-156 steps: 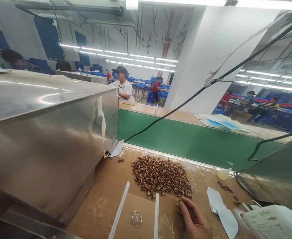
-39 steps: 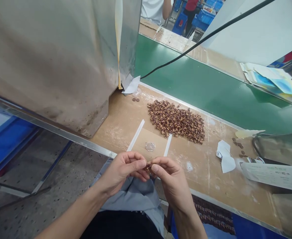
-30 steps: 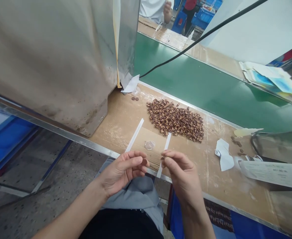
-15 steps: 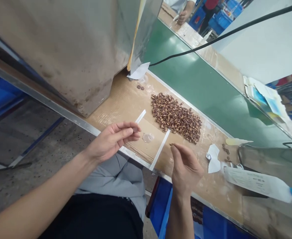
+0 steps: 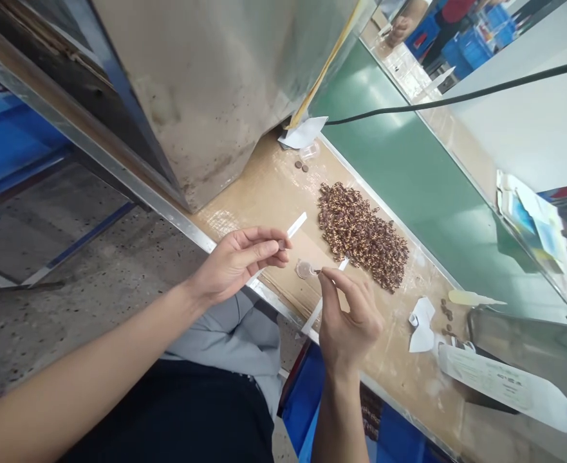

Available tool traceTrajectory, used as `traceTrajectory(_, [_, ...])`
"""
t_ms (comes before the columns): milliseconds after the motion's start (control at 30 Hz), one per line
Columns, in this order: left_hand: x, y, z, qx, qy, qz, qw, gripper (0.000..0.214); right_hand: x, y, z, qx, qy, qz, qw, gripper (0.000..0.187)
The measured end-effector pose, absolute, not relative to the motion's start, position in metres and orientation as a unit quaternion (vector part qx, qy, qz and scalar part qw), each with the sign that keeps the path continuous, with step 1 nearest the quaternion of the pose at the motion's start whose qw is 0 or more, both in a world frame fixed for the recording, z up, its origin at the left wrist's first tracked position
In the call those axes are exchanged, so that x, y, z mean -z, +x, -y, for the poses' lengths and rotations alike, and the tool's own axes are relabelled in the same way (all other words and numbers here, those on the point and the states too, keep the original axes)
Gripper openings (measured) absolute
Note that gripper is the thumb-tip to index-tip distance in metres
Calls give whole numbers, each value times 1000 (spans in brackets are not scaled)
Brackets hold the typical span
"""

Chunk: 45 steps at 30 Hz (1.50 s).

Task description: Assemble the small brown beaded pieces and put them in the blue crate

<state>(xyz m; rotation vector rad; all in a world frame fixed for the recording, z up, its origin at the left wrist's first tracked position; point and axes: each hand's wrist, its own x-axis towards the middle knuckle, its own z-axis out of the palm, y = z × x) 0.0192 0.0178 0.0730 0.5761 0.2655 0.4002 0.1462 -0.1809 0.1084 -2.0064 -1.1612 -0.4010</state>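
1. Head view, at the bench: a person's left hand [image 5: 237,260] and right hand [image 5: 348,318] work over the near edge of a wood-toned surface [image 5: 259,199], its metal edge strip [image 5: 119,154] running under the left forearm.
2. Left grip: thumb and fingers pinch closed on a small brown piece [image 5: 282,244], held in the air just beside a white strip [image 5: 297,225].
3. Right grip: thumb and forefinger pinch a tiny brown piece [image 5: 316,271], touching or almost touching a clear round cap [image 5: 303,269] on a cardboard sheet [image 5: 324,286]. The contact is hard to make out at this size.
4. Near the hands: a heap of brown-and-gold beads [image 5: 363,238] lies just past the cap, beyond a second white strip [image 5: 343,263], part of which the right hand hides.
5. Edges of the work area: a stainless steel housing [image 5: 206,83] overhangs the far left, and a green conveyor belt [image 5: 399,161] runs along the far side. Brown discs [image 5: 446,312] and crumpled white paper [image 5: 422,325] lie right of the hands.
6. Cut off: a printed sheet [image 5: 500,386] runs out of frame at the right, and a co-worker's hand [image 5: 399,29] shows only at the top edge, far off.
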Motion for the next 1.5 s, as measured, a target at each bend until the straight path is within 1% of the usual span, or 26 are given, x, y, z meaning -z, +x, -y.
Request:
traceTrajectory(233, [-69,18,-17,-193,272,-129,934,19,-105,144,180,167,-794,466,354,13])
traceTrajectory(400, [-69,18,-16,-192,269,-123,935,17,-104,143,179,185,-790,466,353,12])
traceTrajectory(767, [-70,18,-16,-193,258,-114,940,20,-107,145,182,187,-789,482,333,14])
traceTrajectory(1067, [-69,17,-17,-191,258,-116,940,18,-108,147,181,191,-779,496,332,16])
traceTrajectory(1267, [-68,18,-15,-191,254,-119,941,23,-108,148,181,190,-782,493,330,13])
traceTrajectory(1500, [-71,18,-15,-189,284,-127,931,19,-103,148,179,176,-786,466,367,12])
